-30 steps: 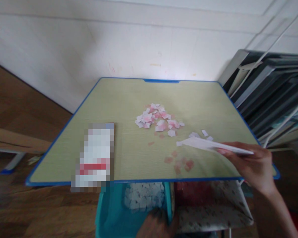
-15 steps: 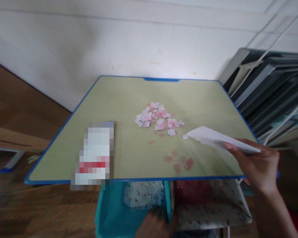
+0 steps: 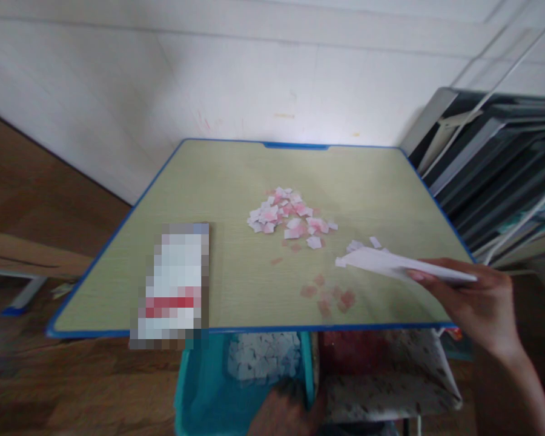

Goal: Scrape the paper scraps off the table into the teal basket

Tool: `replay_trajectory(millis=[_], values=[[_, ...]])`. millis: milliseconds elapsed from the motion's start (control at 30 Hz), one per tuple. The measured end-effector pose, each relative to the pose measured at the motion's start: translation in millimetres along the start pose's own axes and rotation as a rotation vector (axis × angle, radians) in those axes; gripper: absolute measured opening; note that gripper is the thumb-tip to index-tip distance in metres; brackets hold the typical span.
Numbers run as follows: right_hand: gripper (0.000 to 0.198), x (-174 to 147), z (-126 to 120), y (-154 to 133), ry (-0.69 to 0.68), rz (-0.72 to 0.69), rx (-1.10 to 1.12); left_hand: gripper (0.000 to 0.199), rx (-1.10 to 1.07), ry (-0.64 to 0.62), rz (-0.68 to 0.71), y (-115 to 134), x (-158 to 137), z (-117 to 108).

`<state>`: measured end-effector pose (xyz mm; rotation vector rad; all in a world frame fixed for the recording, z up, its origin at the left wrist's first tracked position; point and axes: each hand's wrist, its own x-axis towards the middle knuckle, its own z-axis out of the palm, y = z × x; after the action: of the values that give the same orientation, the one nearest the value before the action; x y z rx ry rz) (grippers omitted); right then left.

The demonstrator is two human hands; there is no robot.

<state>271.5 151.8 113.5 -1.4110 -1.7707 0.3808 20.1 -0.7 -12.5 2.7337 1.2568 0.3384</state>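
Soft light brightens the wall (image 3: 300, 85); a faint shadow lies below the paper (image 3: 381, 263), the dim floor (image 3: 95, 387) blurs at left, coarse pixels mask one item (image 3: 179, 266).

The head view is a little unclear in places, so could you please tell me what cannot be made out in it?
In the head view:
- Left hand: fingertips lost in shadow and blur; any grip is unclear.
- Right hand: white sheet hides some fingers.
- Tray: near end cut off by the bottom edge.
- Flat item: pixelation hides its print.
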Motion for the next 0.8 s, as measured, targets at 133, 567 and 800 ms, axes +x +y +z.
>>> replay_trajectory(millis=[133, 567, 800], values=[[0.005, 6.3, 5.0, -5.2, 0.093, 0.044, 0.004, 0.048, -0.004, -0.122, 0.011, 1.4, 0.1, -2.9], [0.003, 0.4, -0.1, -10.0, 0.042, 0.065, 0.023, 0.05, -0.006, -0.296, 0.068, 0.6, 1.0, -0.2], [0.004, -2.9, 6.1, -6.4, 0.126, 0.135, 0.037, 0.053, -0.014, -0.342, 0.079, 0.8, 2.0, -5.0]])
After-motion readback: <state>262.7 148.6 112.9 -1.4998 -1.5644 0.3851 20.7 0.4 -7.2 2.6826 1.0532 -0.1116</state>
